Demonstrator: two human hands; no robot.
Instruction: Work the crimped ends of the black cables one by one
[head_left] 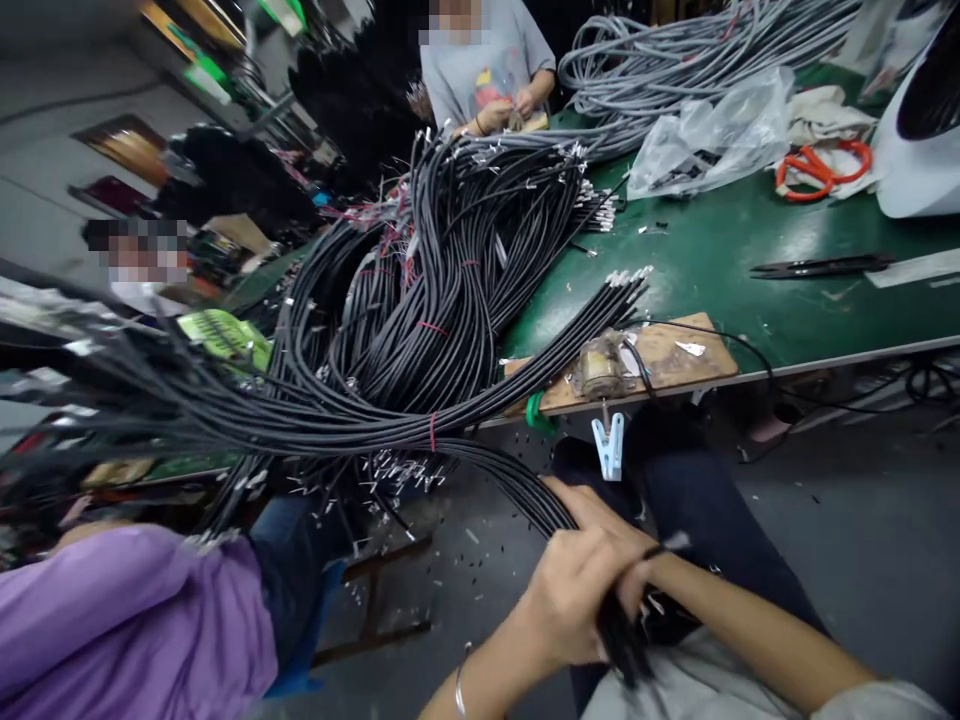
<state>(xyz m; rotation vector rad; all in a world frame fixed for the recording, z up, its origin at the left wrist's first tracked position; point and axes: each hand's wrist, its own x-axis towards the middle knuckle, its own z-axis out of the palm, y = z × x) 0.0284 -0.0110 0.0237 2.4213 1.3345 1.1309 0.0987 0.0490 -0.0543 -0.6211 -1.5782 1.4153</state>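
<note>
Here, the left hand [577, 590] grips smooth, curving cables [517, 482]; whether the right hand [598, 510] does is unclear.

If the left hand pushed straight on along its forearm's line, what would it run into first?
Most likely the right forearm, near its wrist, which crosses just ahead of the left hand in the picture. They overlap in view, so the gap in depth is unclear.

Black cables [457, 290] on green table [697, 240]
</note>
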